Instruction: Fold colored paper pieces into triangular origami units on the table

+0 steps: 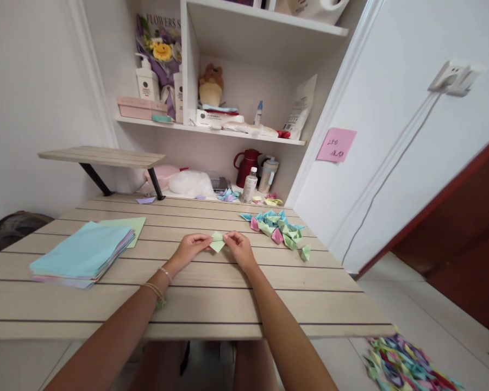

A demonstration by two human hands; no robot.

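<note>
A small folded piece of pale green paper [217, 242] is held between my two hands, just above the middle of the table. My left hand [190, 250] pinches its left corner between thumb and fingers. On the opposite side, my right hand [239, 248] pinches the right corner. The paper looks diamond-shaped, with a crease across it. To the right lies a cluster of folded paper boats [271, 221] in blue, green and pink. One green paper boat [305, 252] sits a little apart, nearer to me.
A stack of coloured paper sheets [81, 252] lies on the left of the slatted table [179, 312]. Behind stand a small raised shelf [101, 156], a clear bottle [250, 185] and a red jug [248, 167]. Many folded papers [403, 364] are heaped on the floor at right.
</note>
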